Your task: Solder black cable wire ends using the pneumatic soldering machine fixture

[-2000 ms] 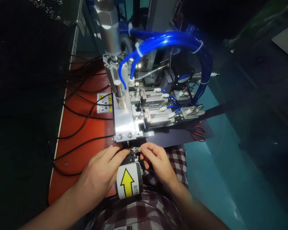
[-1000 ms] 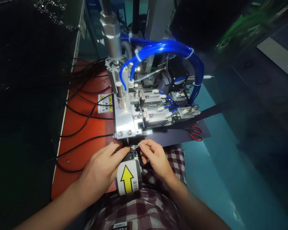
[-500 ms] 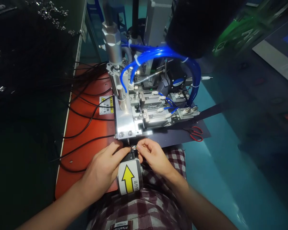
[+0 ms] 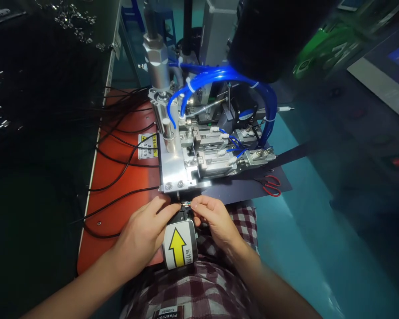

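My left hand (image 4: 145, 228) rests at the front of the machine, with thumb and forefinger closed on one side of a small piece with thin coloured wires (image 4: 186, 204). From the right, my right hand (image 4: 214, 217) pinches the other end between thumb and forefinger, its remaining fingers curled. The piece lies across the dark feed track (image 4: 182, 217), just below the machine's silver front block (image 4: 173, 177). Its exact kind is too small to tell. Nearer to me is a white label with a yellow arrow (image 4: 177, 246).
Black cables (image 4: 126, 167) run over the orange table (image 4: 109, 208) at left. Blue air hoses (image 4: 226, 74) arch above the machine's cylinders (image 4: 216, 164). Red-handled scissors (image 4: 272, 185) lie on the dark plate (image 4: 242, 189) at right. A dark, blurred shape (image 4: 279, 35) hangs overhead.
My right hand has shifted slightly down and its fingers have straightened a little, so more of the coloured wires shows. My left hand stays nearly in place.
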A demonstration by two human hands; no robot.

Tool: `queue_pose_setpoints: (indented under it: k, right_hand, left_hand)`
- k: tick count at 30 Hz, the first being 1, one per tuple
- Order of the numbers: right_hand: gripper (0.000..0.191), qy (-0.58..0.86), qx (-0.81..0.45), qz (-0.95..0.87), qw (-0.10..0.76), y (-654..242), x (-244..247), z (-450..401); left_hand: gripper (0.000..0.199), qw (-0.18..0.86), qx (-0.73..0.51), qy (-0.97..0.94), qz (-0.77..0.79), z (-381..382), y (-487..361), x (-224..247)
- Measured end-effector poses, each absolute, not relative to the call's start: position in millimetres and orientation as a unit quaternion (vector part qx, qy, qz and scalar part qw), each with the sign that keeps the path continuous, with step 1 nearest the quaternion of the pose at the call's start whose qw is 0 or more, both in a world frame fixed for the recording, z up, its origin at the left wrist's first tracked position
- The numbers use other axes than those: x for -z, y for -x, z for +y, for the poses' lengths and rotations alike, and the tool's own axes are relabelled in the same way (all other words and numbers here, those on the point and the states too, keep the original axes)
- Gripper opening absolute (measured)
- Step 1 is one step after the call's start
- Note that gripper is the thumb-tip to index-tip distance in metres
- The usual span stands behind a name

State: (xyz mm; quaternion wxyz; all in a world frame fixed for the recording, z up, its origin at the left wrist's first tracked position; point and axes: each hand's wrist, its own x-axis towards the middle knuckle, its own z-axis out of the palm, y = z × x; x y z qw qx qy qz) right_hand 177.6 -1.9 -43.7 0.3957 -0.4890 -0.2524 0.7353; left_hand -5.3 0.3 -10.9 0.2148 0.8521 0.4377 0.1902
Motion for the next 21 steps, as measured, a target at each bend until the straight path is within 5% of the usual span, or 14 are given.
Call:
queue_pose_setpoints:
  k: [9,16,21]
  right_hand:
    - [0.024,0.474,-0.772,-0.179,0.384,-174.8,45.1,-3.4]
    - [0.016,0.526,-0.654,-0.359,0.408,-178.3,44.5,-4.1]
    - [0.027,0.496,-0.694,-0.361,0.377,-181.9,43.5,1.0]
  left_hand:
    - [0.027,0.212,-0.184,-0.854,0.438,1.5,5.3,9.7]
    - [0.028,0.127,-0.180,-0.899,0.377,9.0,6.7,5.3]
    - [0.027,0.065,-0.158,-0.921,0.350,9.5,7.4,6.1]
